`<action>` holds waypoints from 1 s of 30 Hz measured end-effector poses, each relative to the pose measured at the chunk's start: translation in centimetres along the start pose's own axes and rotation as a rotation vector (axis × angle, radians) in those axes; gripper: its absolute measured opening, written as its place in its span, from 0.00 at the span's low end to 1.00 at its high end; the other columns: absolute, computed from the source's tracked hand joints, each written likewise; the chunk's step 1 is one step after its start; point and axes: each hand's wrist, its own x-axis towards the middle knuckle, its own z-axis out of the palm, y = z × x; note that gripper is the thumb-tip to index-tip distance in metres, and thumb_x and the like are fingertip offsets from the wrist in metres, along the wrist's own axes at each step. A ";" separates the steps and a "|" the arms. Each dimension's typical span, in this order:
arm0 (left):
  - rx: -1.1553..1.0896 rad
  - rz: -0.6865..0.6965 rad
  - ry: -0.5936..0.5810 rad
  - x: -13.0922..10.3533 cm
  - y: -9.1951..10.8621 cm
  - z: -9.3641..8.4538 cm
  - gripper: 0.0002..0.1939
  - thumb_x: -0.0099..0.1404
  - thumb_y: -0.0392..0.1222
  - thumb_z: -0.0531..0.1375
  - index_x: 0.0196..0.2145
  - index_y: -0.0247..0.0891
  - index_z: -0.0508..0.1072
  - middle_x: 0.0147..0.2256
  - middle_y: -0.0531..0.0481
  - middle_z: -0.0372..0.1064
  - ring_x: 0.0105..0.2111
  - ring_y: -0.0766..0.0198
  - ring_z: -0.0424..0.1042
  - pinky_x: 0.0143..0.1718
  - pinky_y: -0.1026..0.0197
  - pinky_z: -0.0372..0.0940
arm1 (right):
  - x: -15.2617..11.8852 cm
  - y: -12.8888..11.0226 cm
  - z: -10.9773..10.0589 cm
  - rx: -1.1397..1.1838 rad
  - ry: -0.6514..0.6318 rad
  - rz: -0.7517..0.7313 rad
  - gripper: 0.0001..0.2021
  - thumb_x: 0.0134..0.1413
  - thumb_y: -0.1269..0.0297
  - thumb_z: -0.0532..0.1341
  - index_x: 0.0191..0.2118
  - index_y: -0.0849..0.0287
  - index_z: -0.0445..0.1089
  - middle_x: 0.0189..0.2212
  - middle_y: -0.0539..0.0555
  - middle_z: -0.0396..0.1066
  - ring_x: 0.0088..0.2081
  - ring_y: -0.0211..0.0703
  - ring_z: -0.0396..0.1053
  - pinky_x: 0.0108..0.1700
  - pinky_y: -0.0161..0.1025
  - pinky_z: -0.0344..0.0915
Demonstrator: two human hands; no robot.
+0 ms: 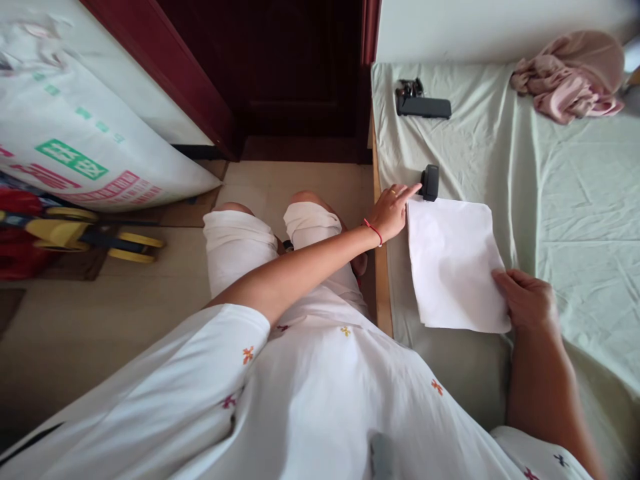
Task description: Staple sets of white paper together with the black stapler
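Note:
A small stack of white paper lies on the pale green sheet, its top left corner by a small black block-shaped object whose kind I cannot make out. My left hand, with a ring and a red wrist cord, is at that corner. Its index finger is stretched out to the side of the black object, seemingly touching it; the other fingers are loosely bent and partly hidden. At the lower right edge of the paper, my right hand grips the sheets between thumb and fingers.
Farther back on the bed-like surface are a long black object with small dark pieces beside it and a crumpled pink cloth. Its wooden edge runs beside my legs. Leftward stand a white printed sack and a yellow wheeled thing.

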 end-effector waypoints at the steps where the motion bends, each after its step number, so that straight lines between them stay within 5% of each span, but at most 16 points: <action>1: -0.015 0.018 -0.009 -0.2 -0.2 0.3 0.31 0.69 0.28 0.50 0.65 0.49 0.66 0.60 0.45 0.66 0.61 0.52 0.65 0.65 0.46 0.59 | -0.1 -0.1 0.0 -0.008 0.005 -0.001 0.16 0.44 0.50 0.70 0.29 0.60 0.77 0.17 0.44 0.63 0.18 0.32 0.55 0.16 0.32 0.49; 13: -0.032 0.034 -0.046 -0.5 -0.6 1.3 0.34 0.70 0.28 0.48 0.66 0.60 0.66 0.60 0.46 0.63 0.57 0.49 0.66 0.59 0.42 0.63 | -1.8 -0.6 -0.1 -0.080 0.048 -0.007 0.15 0.44 0.51 0.68 0.29 0.60 0.77 0.17 0.45 0.63 0.19 0.35 0.55 0.18 0.34 0.50; 30: 0.057 0.038 -0.061 -0.9 -0.1 1.1 0.28 0.73 0.35 0.49 0.66 0.57 0.65 0.52 0.44 0.64 0.52 0.50 0.66 0.55 0.46 0.66 | -2.1 0.3 -0.5 -0.124 0.111 0.007 0.14 0.46 0.51 0.67 0.30 0.59 0.77 0.19 0.45 0.60 0.23 0.35 0.55 0.20 0.33 0.50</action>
